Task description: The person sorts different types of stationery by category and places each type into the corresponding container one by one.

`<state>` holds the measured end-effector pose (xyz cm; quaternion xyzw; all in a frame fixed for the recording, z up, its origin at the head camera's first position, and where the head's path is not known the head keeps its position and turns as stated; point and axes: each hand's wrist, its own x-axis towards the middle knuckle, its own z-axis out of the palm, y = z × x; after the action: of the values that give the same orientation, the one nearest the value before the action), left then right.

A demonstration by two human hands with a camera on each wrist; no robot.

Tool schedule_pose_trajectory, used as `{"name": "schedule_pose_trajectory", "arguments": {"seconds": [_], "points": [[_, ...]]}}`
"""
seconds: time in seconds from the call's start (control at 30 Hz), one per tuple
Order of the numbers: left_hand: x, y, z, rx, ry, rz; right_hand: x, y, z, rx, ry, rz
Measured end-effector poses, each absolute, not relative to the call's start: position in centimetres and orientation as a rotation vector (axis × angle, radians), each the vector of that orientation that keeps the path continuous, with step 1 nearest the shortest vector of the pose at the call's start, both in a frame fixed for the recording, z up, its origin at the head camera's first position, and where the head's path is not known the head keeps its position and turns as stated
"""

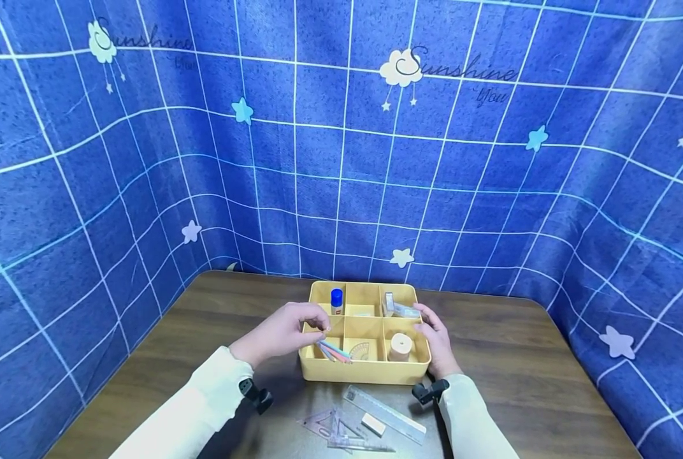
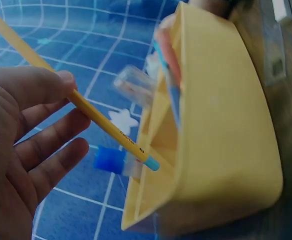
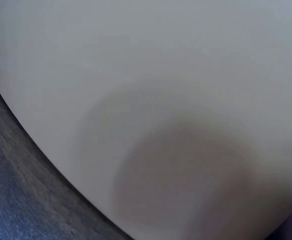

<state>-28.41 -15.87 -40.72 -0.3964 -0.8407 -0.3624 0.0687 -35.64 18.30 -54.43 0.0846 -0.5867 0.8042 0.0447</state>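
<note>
In the left wrist view my left hand [image 2: 41,120] pinches a yellow pencil [image 2: 108,124] between thumb and fingers. Its light-blue end points down over a front compartment of the yellow divided box [image 2: 221,115]. In the head view that left hand [image 1: 290,328] is over the box's front left corner, beside several coloured pencils [image 1: 334,352] leaning in the box. My right hand [image 1: 440,343] grips the right wall of the box [image 1: 364,371]. A pale, blurred box wall [image 3: 136,60] fills most of the right wrist view.
A blue-capped glue stick [image 1: 336,299], a protractor [image 1: 360,351], a pale roll [image 1: 401,346] and clear small cases [image 1: 401,309] sit in compartments. In front lie a ruler [image 1: 384,413], an eraser [image 1: 373,424] and set squares [image 1: 324,423] on the wooden table [image 1: 508,376].
</note>
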Motion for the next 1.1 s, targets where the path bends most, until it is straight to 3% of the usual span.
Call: {"name": "schedule_pose_trajectory", "arguments": {"seconds": [0.4,1.1], "points": [[-30.1,-16.2,-43.9,-1.22,-2.594,-0.543,-35.7,18.4,-54.5,0.259,-1.801,2.45],[-29.8,-16.9,-45.1,-1.095,-2.685,-0.693,-35.6,18.2,-54.6,0.272,-1.779,2.452]]}}
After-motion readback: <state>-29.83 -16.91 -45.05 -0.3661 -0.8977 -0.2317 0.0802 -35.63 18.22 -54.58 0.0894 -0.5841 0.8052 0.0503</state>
